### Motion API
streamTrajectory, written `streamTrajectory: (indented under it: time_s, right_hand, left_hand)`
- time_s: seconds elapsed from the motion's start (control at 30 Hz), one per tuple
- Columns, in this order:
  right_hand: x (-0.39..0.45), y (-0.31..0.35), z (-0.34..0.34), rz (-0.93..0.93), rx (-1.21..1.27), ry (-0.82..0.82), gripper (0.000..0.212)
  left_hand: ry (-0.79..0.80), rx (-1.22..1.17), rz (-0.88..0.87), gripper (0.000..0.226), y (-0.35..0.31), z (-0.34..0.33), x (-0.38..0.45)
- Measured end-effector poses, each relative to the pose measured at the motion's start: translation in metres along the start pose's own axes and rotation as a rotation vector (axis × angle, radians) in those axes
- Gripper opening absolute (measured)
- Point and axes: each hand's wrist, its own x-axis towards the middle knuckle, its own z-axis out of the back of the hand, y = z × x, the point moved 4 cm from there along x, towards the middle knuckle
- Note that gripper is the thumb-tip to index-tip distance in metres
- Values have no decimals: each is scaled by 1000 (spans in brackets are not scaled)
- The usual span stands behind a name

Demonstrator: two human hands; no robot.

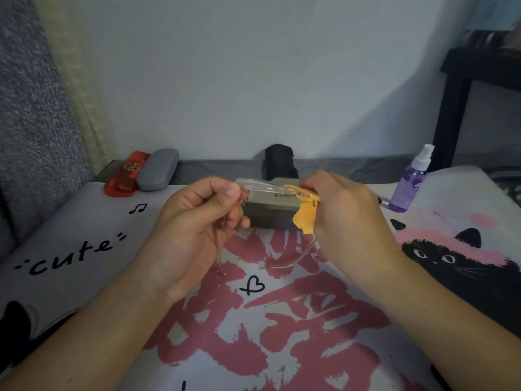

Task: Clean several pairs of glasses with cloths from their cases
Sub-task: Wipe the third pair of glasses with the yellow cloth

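A pair of clear-framed glasses [262,186] is held up between both hands above the patterned table cover. My left hand [197,221] pinches the left end of the frame, its temple arm hanging down past the palm. My right hand [346,215] holds a yellow cloth [306,214] folded over the right lens, fingers and thumb pinching it. The other temple arm [298,256] hangs below the right hand. Behind the glasses stands an open grey case [267,213].
A red case [127,176] and a grey case [158,169] lie at the back left. A black case [279,162] stands at the back centre. A purple spray bottle [413,180] stands at the right. A black table [476,88] is at the far right.
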Motion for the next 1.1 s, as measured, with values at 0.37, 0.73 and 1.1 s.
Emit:
streamTrajectory:
  time_s: [0.37, 0.73, 1.1]
  right_hand:
    - [-4, 4, 6, 302, 30, -261, 32]
    - [-19, 6, 14, 519, 75, -436, 23]
    - [11, -54, 20, -584, 1239, -207, 41]
  left_hand:
    - [92, 101, 46, 14, -1, -4, -4]
    - [66, -135, 97, 16, 0, 11, 7]
    - [324, 345, -287, 26, -31, 48, 4]
